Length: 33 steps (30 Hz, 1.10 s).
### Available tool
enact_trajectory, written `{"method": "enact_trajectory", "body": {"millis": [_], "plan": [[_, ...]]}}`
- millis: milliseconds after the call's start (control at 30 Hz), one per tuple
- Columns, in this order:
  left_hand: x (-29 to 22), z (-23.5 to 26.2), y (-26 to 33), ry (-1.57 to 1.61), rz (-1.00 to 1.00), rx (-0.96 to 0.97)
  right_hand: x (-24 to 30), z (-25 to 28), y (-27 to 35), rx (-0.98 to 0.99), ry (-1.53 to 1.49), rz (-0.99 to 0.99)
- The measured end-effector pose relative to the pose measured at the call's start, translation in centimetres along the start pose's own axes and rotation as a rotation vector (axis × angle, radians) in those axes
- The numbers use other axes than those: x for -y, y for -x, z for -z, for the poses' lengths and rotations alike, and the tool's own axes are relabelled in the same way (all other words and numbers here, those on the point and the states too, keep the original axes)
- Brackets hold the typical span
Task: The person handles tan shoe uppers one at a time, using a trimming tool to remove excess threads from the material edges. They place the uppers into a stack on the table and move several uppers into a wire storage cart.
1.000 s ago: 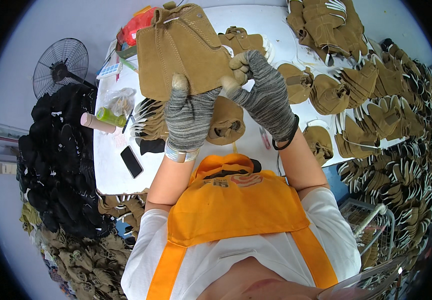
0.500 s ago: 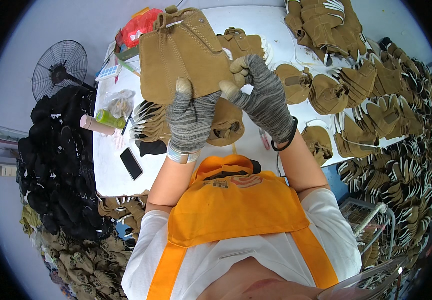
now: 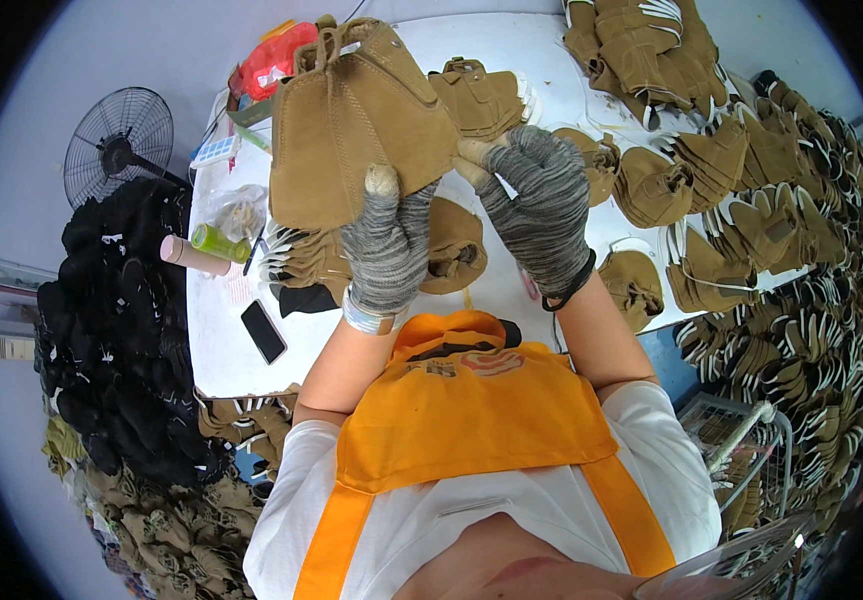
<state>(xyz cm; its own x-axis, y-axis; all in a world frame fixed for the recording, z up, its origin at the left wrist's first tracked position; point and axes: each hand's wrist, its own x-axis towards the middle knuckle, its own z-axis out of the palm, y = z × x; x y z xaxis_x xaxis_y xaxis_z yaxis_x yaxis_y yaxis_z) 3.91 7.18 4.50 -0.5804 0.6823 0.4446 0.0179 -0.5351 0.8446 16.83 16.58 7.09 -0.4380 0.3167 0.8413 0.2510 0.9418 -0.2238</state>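
Gloved left hand (image 3: 384, 240) is clamping a brown suede piece (image 3: 362, 130) by its lower edge, the pale thumb pressing on the front while the fingers are mostly hiding behind. Gloved right hand (image 3: 542, 200) is meeting the right edge with thumb and fingertips bunched close together; whether they are pinching the suede itself, I cannot tell. Something small and white (image 3: 506, 186) is showing against that glove. From where I'm standing, the person seems to be working over or checking that edge, and the next move would be calling for a firm left hold and a delicate right touch.

Both forearms are rising from below and angling inward, the left wrist standing nearly upright, the right hand leaning in toward the suede. Its piece is hanging raised before the person, above the white table (image 3: 217, 350), its corded top facing away.
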Motion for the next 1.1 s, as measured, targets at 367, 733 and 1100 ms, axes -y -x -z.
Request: {"method": "enact_trajectory", "body": {"millis": [367, 733, 1100], "plan": [[1.5, 0.6, 0.6, -0.480, -0.328, 0.092, -0.3, 0.6, -0.1, 0.115, 0.074, -0.012], [-0.5, -0.4, -0.7, 0.178, 0.036, -0.052, -0.3, 0.6, 0.7, -0.060, -0.480, -0.238], [2.1, 0.8, -0.6, -0.524, -0.362, 0.067, 0.1, 0.0, 0.0, 0.091, 0.020, -0.096]]}}
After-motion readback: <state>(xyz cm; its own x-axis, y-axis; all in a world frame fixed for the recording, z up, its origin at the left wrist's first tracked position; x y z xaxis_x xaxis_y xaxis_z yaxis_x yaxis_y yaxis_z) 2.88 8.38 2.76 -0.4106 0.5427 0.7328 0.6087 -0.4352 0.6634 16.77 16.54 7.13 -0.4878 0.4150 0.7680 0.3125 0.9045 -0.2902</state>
